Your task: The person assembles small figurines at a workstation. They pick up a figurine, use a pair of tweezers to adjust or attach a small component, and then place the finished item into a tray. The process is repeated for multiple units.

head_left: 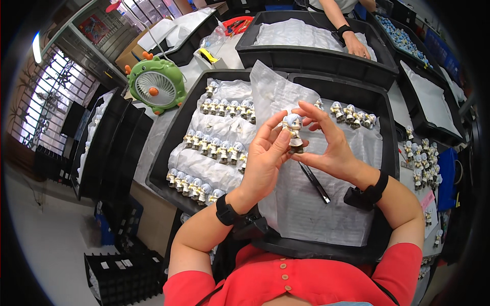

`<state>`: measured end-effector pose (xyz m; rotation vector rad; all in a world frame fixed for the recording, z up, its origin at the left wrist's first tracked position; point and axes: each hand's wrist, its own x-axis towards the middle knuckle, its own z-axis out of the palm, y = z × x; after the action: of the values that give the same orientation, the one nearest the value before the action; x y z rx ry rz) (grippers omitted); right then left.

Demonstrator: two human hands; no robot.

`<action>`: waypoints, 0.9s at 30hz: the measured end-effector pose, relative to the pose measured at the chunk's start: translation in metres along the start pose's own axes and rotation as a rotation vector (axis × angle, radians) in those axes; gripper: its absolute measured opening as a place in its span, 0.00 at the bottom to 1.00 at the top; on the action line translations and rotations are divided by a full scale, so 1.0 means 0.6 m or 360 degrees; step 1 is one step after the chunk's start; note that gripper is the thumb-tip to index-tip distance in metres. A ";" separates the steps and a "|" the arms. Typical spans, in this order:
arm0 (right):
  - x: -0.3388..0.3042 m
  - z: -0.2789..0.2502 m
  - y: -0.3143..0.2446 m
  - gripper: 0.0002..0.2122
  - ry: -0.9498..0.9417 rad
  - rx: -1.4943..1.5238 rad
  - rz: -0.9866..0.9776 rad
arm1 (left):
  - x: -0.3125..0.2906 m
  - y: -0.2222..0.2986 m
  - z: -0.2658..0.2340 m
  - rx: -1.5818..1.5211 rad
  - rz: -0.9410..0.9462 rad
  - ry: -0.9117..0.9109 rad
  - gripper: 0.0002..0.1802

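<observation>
A small figurine (294, 133) with pale bluish-white hair, a white outfit and a dark base is held upright between my hands, above the trays. My left hand (264, 160) closes on its left side, the thumb across its front. My right hand (334, 145) curves around the other side, fingertips by the head and thumb by the base. Beneath them, a black pen-like tool (314, 182) lies on the white sheeting (326, 214) of the right tray. To the left, rows of similar figurines (214, 148) lie on white sheeting in a black tray (162, 162).
More figurines sit at the right tray's far end (352, 115) and on the right-hand table (421, 160). A green fan (157, 84) stands far left. Another person's hand (356, 46) reaches into a far black tray (316, 53). Stacked black crates (122, 275) stand lower left.
</observation>
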<state>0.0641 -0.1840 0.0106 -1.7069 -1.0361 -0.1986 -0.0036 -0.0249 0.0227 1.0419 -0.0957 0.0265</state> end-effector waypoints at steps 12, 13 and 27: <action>0.000 -0.002 -0.006 0.42 -0.0007 0.0019 0.0054 | 0.001 -0.003 -0.009 -0.0027 -0.0052 0.0004 0.26; 0.000 -0.001 -0.006 0.42 -0.0010 0.0027 0.0060 | 0.001 -0.006 -0.011 -0.0020 -0.0046 0.0009 0.25; -0.002 0.001 -0.004 0.41 0.0000 -0.0022 -0.0029 | 0.004 -0.006 -0.011 -0.0080 -0.0079 -0.0048 0.20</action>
<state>0.0615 -0.1841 0.0117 -1.7107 -1.0527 -0.2181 -0.0004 -0.0208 0.0165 0.9939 -0.0974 -0.0366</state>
